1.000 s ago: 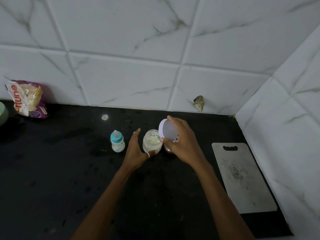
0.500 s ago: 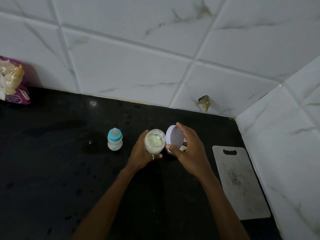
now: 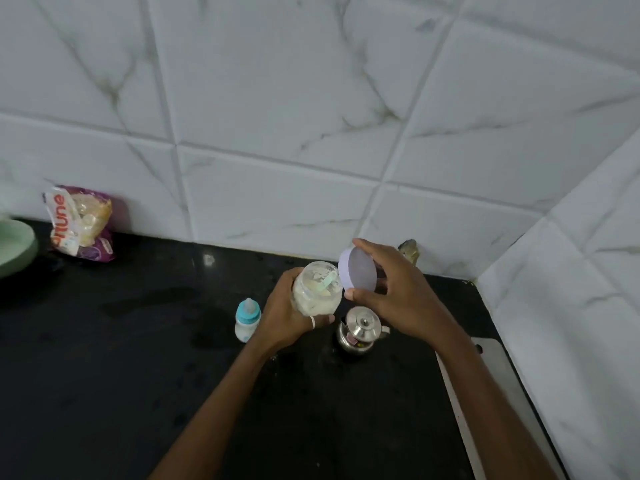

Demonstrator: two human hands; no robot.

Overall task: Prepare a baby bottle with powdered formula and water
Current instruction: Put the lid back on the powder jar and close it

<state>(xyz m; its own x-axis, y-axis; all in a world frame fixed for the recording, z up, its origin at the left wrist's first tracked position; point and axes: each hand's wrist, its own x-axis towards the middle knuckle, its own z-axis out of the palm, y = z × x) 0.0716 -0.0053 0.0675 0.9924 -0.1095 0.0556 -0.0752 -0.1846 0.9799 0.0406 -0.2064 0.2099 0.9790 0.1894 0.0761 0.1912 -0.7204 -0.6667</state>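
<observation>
Snack packet (image 3: pixel 81 223) sits against the tiled wall (image 3: pixel 277 133), far left of the grip; cutting board (image 3: pixel 502 375) lies just right.

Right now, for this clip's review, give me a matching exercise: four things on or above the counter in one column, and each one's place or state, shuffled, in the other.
Things:
1. powder jar
2. lilac lid
3. baby bottle
4. steel pot

Places or states:
A. stands on the counter, teal collar on
B. held in the right hand
C. open, held in the left hand
D. on the counter, its own lid on

Pairs: 1-C, 2-B, 3-A, 4-D
</observation>
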